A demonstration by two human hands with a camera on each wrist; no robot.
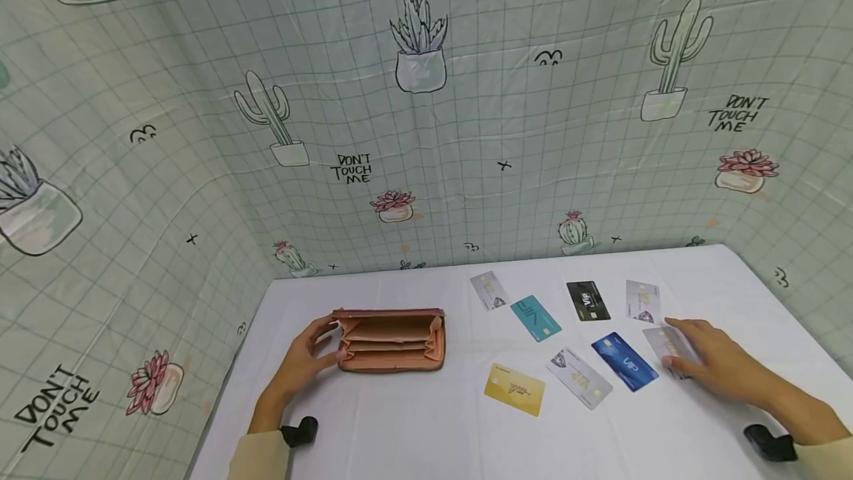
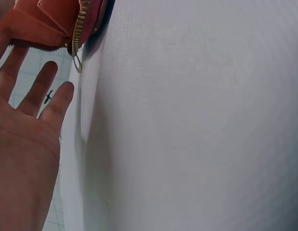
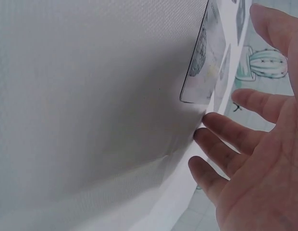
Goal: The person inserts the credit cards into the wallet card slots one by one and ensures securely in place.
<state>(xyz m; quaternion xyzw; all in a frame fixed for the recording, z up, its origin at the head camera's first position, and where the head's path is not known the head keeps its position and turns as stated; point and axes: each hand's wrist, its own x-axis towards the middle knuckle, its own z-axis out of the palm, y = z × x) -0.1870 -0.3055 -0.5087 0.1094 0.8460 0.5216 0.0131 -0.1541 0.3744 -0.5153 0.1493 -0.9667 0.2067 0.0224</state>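
Head view, lower right of frame: R hand (image 1: 716,361) is over the near silver card (image 1: 663,343), thumb & index well apart across it. R wrist view shows those fingers spread & the card lying on the table (image 1: 400,435), so no pinch visible; can't tell if the thumb tip touches. Left of centre, L hand (image 1: 313,350) pinches the left end of the wallet (image 1: 393,363) btwn thumb & fingers, w/ the outer fingers splayed free. Wallet's on the table, pockets gaping.

Risks, my guess: card's thin & flat, so fingertips could slip off its edge or just skate it along. Far silver card (image 1: 643,301) sits just above & blue card (image 1: 624,361) just left, so a sideways drag might shove either. If L hand eases off, wallet could prob. fold or tip. Zip pull (image 2: 78,64) hangs near L hand, might catch a finger.

Btwn R hand & wallet, mid-frame: blue card, low silver card (image 1: 580,378), teal card (image 1: 536,318); a low path across prob. brushes them. Off to the sides: black card (image 1: 589,301), top silver card (image 1: 489,291), yellow card (image 1: 514,390). Cloth backdrop (image 1: 466,132) rises behind.
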